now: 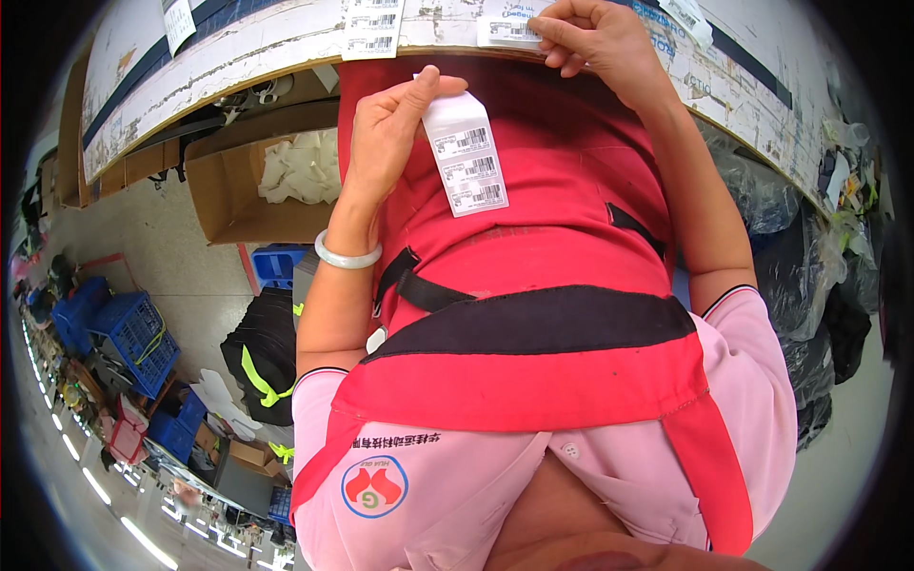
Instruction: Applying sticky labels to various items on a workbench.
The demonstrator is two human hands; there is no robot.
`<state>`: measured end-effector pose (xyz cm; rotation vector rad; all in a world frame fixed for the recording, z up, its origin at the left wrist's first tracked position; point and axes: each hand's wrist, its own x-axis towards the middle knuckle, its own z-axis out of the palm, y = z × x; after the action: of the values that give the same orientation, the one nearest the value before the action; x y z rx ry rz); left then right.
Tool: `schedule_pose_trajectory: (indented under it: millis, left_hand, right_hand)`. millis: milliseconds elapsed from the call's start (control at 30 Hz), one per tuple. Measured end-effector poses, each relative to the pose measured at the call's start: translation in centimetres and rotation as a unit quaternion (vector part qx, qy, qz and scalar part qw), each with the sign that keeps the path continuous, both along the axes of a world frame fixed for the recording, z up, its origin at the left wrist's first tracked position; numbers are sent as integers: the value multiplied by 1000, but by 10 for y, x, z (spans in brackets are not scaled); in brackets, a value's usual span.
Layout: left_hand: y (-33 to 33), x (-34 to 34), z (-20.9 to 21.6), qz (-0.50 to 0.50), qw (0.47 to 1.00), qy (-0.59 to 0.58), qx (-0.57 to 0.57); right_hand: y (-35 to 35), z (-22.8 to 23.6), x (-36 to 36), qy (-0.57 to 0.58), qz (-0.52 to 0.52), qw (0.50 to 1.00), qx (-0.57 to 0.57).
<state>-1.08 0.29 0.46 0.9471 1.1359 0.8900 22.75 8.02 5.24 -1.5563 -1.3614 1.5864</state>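
A strip of white barcode labels (468,157) hangs in front of the red apron, its upper end pinched between the thumb and fingers of my left hand (395,119). A pale bangle (347,251) circles that wrist. At the table's near edge, my right hand (605,43) has its thumb and fingertips closed on the right end of a small white barcode label (506,32). Whether this label is single or a small stack, I cannot tell. Between the hands, another label strip (371,29) lies on the table and reaches to its edge.
The worn white table (438,24) crosses the top. Another label strip (178,24) lies at its far left. Below the table stands a cardboard box (224,195) holding white scraps. Blue crates (138,343) sit on the left; plastic-wrapped bundles (795,257) are at the right.
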Motion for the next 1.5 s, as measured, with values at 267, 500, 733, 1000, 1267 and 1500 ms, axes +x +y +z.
schedule_pose_trajectory:
  millis: [267,500,733,1000,1267,1500]
  left_hand:
    - [0,1,-1,14,1000,-19,-5]
    - [0,2,3,14,1000,-10,-13]
    - [-1,3,2,21,999,-20,-14]
    - [-1,2,2,18,1000,-13,-16]
    - [-7,3,17,0,996,-87,-34]
    - [-15,-13,8,-15,990,-122,-70]
  right_hand:
    - [2,-3,-1,-17,7,1000,2]
    - [2,-4,-3,-25,10,1000,6]
    - [3,-3,-4,-47,16,999,13]
    - [-1,8,-15,-126,44,989,57]
    - [-2,1,25,20,8,999,49]
    - [38,-9,140,-97,-158,965,187]
